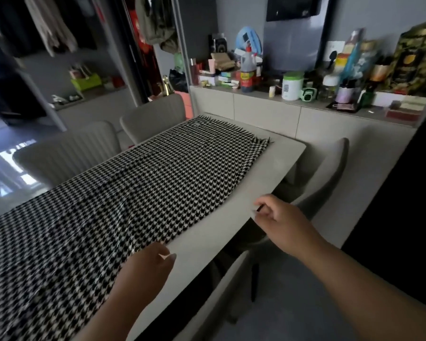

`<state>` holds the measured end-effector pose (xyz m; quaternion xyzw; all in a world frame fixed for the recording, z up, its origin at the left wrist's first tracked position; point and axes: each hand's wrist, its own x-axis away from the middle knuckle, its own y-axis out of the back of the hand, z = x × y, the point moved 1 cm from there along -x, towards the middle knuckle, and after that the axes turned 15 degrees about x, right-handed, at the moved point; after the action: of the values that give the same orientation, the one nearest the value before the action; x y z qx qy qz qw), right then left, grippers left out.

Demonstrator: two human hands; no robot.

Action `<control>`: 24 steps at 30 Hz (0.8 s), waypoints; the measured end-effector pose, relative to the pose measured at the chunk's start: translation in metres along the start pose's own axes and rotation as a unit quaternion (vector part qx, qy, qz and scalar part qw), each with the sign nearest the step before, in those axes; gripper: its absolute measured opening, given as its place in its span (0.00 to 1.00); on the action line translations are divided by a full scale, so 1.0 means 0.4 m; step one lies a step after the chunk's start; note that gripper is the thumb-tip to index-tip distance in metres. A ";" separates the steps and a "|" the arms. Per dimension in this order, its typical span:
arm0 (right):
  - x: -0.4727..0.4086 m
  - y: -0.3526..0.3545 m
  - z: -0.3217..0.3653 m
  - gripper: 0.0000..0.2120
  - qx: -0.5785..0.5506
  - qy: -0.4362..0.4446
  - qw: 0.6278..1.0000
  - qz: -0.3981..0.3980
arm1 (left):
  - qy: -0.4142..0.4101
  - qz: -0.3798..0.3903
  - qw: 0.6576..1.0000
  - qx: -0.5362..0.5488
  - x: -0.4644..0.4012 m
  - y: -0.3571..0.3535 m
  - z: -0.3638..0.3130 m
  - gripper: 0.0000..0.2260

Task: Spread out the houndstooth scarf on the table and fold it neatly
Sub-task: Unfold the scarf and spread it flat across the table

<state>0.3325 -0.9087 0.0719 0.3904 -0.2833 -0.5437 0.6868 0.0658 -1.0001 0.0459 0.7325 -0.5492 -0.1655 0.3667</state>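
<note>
Houndstooth scarf [123,205] lies spread on the grey table [276,163], long axis running from near-left to its fringed far end. Bare tabletop strip along its right edge. Our left hand [145,269] touches that edge, fingers relaxed; right hand [278,217] hovers loosely curled, holding nothing, over the table's rim.

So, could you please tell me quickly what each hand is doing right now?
Left hand: on the near edge of the black-and-white houndstooth scarf; grip cannot be told.
Right hand: loosely curled, holding nothing, over the grey table edge.
</note>
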 end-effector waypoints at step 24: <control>-0.834 -0.313 -0.194 0.28 0.334 0.342 0.826 0.299 | 0.265 0.031 0.961 -0.070 -0.529 -0.331 0.057 0.32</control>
<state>0.2471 -0.5810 -0.0637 0.6536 -0.2972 -0.0156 0.6959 0.0693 -0.7952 -0.0987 0.7052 -0.4424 0.0079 0.5540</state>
